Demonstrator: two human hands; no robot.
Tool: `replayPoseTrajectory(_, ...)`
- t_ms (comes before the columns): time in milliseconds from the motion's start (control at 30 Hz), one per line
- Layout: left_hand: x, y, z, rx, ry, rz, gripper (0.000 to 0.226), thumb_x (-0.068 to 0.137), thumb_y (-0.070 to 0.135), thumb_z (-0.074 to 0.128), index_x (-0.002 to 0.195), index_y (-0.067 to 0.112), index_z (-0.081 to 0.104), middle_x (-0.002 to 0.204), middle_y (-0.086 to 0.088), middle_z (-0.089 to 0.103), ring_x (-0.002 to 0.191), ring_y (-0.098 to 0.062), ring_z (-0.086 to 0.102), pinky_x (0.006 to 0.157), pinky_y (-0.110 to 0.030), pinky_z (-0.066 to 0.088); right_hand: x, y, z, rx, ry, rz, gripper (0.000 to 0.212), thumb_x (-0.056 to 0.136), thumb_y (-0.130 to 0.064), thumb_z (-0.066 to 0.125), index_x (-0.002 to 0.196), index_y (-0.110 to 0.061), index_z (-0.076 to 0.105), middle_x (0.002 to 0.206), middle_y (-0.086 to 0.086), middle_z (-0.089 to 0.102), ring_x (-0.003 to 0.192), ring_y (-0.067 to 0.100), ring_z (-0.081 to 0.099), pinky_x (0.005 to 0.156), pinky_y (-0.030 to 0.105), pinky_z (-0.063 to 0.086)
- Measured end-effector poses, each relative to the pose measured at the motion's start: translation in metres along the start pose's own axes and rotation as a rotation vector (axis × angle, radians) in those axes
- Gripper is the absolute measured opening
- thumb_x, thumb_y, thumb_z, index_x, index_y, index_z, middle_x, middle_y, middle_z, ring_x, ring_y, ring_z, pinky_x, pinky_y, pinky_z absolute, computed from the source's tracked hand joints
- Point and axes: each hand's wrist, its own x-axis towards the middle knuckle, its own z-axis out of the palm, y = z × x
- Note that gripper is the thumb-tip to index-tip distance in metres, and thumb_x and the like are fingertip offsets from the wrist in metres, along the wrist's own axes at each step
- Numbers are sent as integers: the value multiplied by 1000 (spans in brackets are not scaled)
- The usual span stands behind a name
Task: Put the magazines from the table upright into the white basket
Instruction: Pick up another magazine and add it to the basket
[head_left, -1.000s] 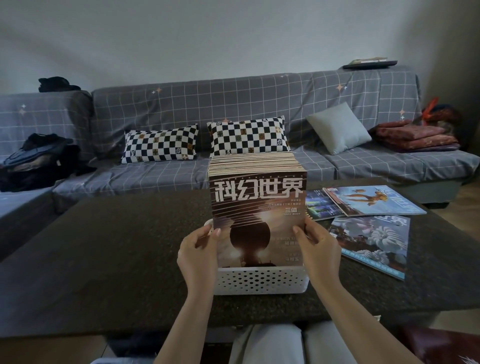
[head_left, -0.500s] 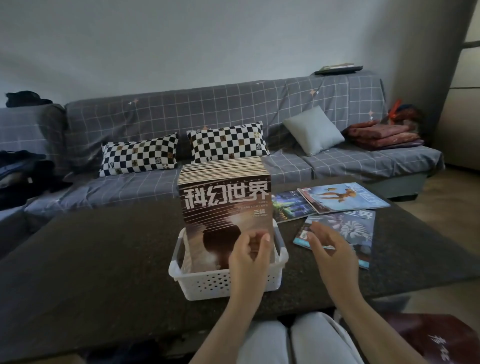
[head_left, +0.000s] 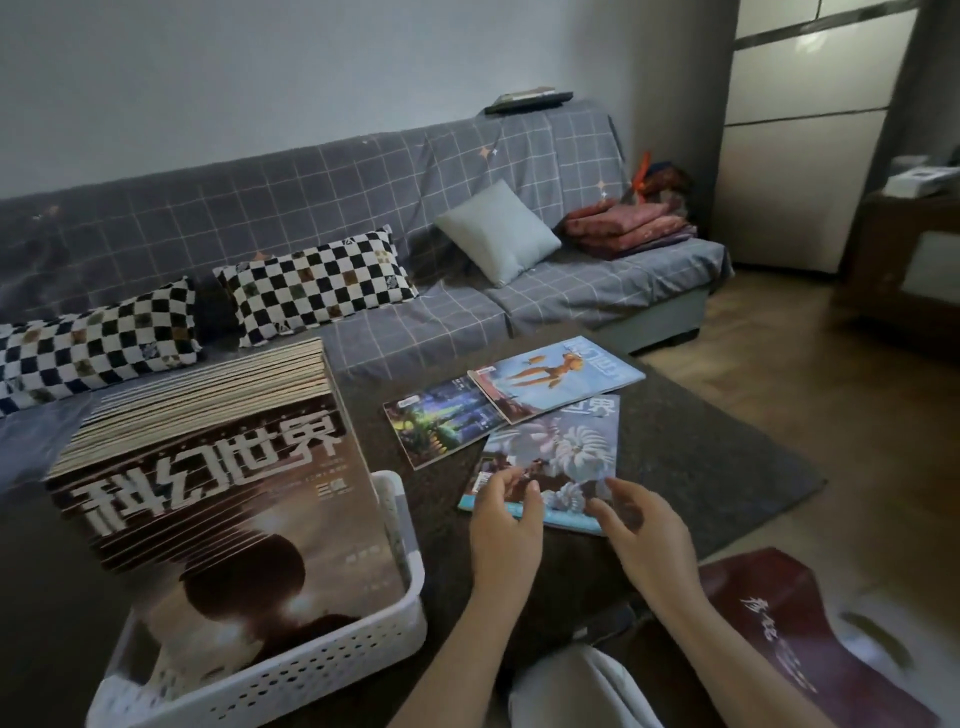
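The white basket (head_left: 400, 618) stands at the lower left on the dark table (head_left: 701, 467), packed with several upright magazines; the front one (head_left: 244, 525) has a brown cover with large white characters. Three magazines lie flat to its right: a dark green one (head_left: 441, 423), a light blue one (head_left: 561, 371), and the nearest, with a pale flower cover (head_left: 566, 447). My left hand (head_left: 506, 519) and my right hand (head_left: 641, 525) are over the near edge of the flower-cover magazine, fingers loosely curved. Whether they touch it is unclear. Neither hand holds anything.
A grey checked sofa (head_left: 545, 291) runs behind the table, with two checkered pillows (head_left: 317, 283), a grey cushion (head_left: 496, 231) and folded red blankets (head_left: 628, 226). A dark red bag (head_left: 810, 644) lies at the lower right. Wooden floor (head_left: 805, 353) lies to the right.
Both hands left the brown magazine in the basket and moved right to the flower-cover magazine. My view swung to the right, so the basket now sits at the lower left.
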Motion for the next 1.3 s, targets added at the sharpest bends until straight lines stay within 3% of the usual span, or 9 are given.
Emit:
replayPoseTrajectory(133,36,-23,21,297,71,-20,33,95,30,53,125,17,60,127,-1,61,119,-17,54,103,-34,40,21,24,12,-187,-19,59,48,85,-41,62,127,-19,57,122,1,62,112,19,53,92,31,43)
replayPoseTrajectory(267,64,-37,35,517,16,-128,49,97,40,46,141,21,43,154,-10,33,143,-25,26,115,-43,18,39,32,22,-214,-22,74,50,85,-40,62,129,-18,55,117,1,64,113,20,50,86,28,41)
replayPoseTrajectory(567,73,-30,30,540,14,-295,53,90,44,58,134,14,53,128,-11,58,118,-30,51,95,-37,41,39,36,17,-199,47,128,48,83,-36,67,124,-12,59,114,4,65,106,23,56,89,35,48)
replayPoseTrajectory(667,66,-29,22,410,-55,-336,30,88,39,65,101,12,72,89,-1,70,79,-16,64,64,-26,47,30,39,3,-180,65,182,47,83,-36,66,125,-15,59,111,4,67,105,24,57,84,37,50)
replayPoseTrajectory(733,61,-25,17,297,-113,-374,26,87,36,68,79,11,69,68,2,65,59,-11,59,49,-25,40,22,40,-6,-163,60,203,45,83,-35,65,123,-16,60,109,2,68,102,22,58,82,37,50)
replayPoseTrajectory(867,38,-24,8,-16,-182,-501,26,84,26,72,92,5,59,88,-11,69,75,-23,67,68,-36,53,0,46,-19,-150,46,222,42,81,-35,68,119,-17,64,104,3,66,95,18,60,79,35,51)
replayPoseTrajectory(1100,-16,-21,-13,-192,-270,-541,26,84,23,72,97,9,56,87,-12,71,69,-20,71,56,-31,53,-38,63,-40,208,-16,471,43,79,-25,73,118,-12,63,105,6,68,88,16,63,76,33,52)
replayPoseTrajectory(1233,-41,-5,-24,-168,-244,-425,24,86,25,71,96,11,54,86,-10,71,67,-17,71,51,-26,51,-56,64,-60,462,-92,557,35,78,-23,74,111,-15,64,86,1,71,64,12,69,48,20,50)
replayPoseTrajectory(1300,-49,4,-30,-171,-234,-358,22,86,25,70,93,12,54,85,-9,70,66,-16,70,51,-26,50,-62,61,-66,530,-80,536,33,77,-21,75,108,-15,65,87,2,72,67,14,70,51,23,52)
